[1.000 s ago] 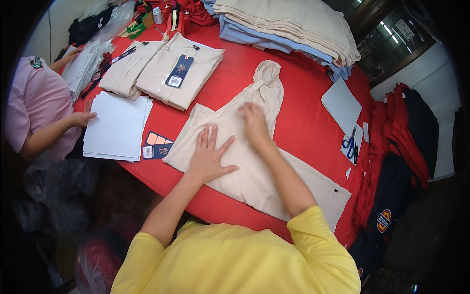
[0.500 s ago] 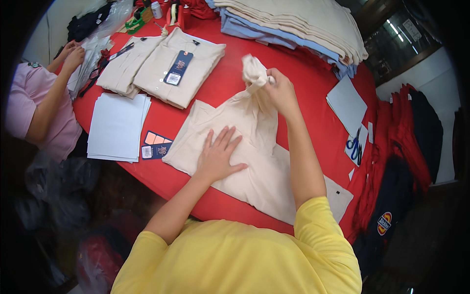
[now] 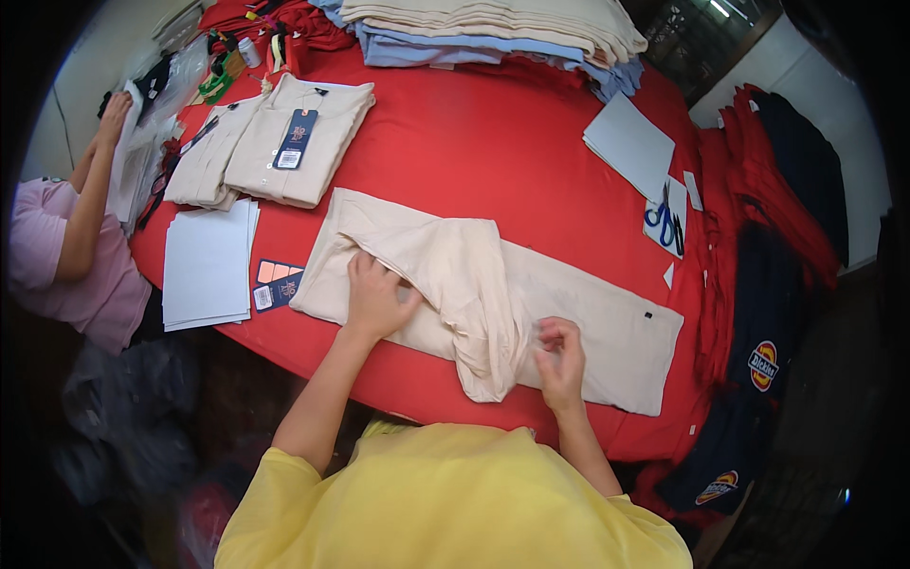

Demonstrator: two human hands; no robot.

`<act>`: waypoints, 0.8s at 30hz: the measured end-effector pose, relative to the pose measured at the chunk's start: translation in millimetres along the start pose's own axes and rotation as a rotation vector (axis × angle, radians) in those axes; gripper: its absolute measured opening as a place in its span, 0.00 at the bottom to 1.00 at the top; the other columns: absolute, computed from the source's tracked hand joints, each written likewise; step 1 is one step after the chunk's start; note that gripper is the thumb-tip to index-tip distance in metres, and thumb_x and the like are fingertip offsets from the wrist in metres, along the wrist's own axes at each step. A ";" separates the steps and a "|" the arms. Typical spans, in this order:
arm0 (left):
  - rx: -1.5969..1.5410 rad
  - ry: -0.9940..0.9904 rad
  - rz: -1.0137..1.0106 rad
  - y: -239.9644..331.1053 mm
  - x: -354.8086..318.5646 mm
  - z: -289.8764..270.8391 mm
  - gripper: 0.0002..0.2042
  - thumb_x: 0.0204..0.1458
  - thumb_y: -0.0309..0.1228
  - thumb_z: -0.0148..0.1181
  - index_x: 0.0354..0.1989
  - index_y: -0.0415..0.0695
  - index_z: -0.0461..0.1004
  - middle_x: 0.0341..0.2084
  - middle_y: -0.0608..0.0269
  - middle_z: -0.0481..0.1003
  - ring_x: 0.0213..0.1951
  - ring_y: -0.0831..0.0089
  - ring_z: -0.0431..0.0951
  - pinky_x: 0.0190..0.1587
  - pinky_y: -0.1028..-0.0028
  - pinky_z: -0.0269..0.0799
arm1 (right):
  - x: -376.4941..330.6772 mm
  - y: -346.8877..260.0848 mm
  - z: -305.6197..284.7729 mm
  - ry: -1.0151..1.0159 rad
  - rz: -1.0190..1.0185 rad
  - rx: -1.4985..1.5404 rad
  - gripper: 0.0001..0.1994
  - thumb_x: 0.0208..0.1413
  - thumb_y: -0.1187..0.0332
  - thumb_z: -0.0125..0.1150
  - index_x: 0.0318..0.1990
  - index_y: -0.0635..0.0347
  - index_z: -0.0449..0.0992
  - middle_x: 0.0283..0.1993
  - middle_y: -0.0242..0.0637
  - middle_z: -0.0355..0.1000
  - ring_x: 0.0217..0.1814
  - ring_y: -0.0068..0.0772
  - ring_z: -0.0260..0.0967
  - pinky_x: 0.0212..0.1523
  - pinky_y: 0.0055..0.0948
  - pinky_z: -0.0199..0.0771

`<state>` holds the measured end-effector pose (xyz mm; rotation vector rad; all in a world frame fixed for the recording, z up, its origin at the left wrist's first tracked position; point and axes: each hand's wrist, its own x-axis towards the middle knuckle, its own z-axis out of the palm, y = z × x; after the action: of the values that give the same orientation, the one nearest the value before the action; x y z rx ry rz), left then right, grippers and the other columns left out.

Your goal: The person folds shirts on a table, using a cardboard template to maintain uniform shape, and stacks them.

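A beige shirt (image 3: 588,318) lies partly folded across the red-covered table, one part doubled over in loose creases, with a small dark tab near its right end. My left hand (image 3: 377,299) is on the left part of the shirt, fingers bent at the raised edge of the fold and closed on the cloth. Just right of the bunched fold, my right hand (image 3: 561,365) hovers over the fabric with loosely curled fingers apart, slightly blurred, nothing visible in it. Blue hang tags (image 3: 278,286) lie by the shirt's left end.
Folded beige shirts (image 3: 301,142) with a tag lie at the far left, behind white sheets (image 3: 207,270). A stack of beige and blue garments (image 3: 493,38) stands at the back. More sheets (image 3: 630,142) and blue scissors (image 3: 666,223) lie right. A co-worker (image 3: 81,237) stands left.
My right hand has brought the lifted part of the shirt down toward me and released it. My left hand has gone from lying flat to bent fingers at the fold's edge.
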<state>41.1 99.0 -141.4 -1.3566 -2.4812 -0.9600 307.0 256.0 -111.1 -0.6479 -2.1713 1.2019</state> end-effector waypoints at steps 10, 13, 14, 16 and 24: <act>-1.526 0.468 -0.860 11.1 22.1 -10.3 0.26 0.56 0.21 0.54 0.61 0.41 0.51 0.52 0.48 0.68 0.50 0.63 0.73 0.51 0.62 0.71 | 41.9 -29.4 -9.1 -0.201 -0.062 -0.172 0.19 0.48 0.79 0.58 0.51 0.66 0.69 0.42 0.41 0.70 0.48 0.39 0.68 0.50 0.32 0.67; -1.532 0.510 -0.864 -4.1 -0.3 -23.2 0.34 0.54 0.19 0.54 0.66 0.43 0.41 0.53 0.48 0.65 0.51 0.61 0.72 0.53 0.59 0.70 | 73.6 -25.8 -22.6 -0.375 0.175 0.341 0.24 0.48 0.77 0.63 0.55 0.64 0.67 0.42 0.37 0.70 0.45 0.30 0.68 0.48 0.27 0.68; -1.539 0.488 -0.855 -8.0 -6.0 -24.0 0.36 0.54 0.19 0.53 0.67 0.44 0.38 0.54 0.48 0.65 0.52 0.60 0.72 0.53 0.58 0.70 | 81.7 -17.0 -25.5 -0.417 0.203 0.273 0.26 0.48 0.76 0.65 0.56 0.64 0.66 0.43 0.37 0.70 0.46 0.28 0.68 0.48 0.27 0.68; -1.208 0.256 -0.867 3.0 -8.8 -36.4 0.32 0.52 0.19 0.53 0.66 0.43 0.48 0.51 0.49 0.66 0.51 0.61 0.71 0.52 0.61 0.68 | 94.0 10.0 -29.0 -0.496 0.257 0.132 0.29 0.47 0.74 0.68 0.58 0.63 0.64 0.44 0.36 0.70 0.46 0.26 0.68 0.48 0.26 0.69; -0.028 -0.001 0.047 32.7 9.9 -33.8 0.18 0.54 0.26 0.55 0.55 0.46 0.70 0.45 0.53 0.72 0.53 0.52 0.68 0.58 0.57 0.61 | 52.3 -33.3 -8.5 -0.026 -0.258 -0.578 0.24 0.50 0.66 0.64 0.56 0.57 0.70 0.51 0.42 0.69 0.56 0.45 0.64 0.59 0.41 0.60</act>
<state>56.1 98.2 -95.8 -1.4176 -2.4347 -0.9879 270.5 279.0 -65.8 -0.5508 -2.5436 0.4443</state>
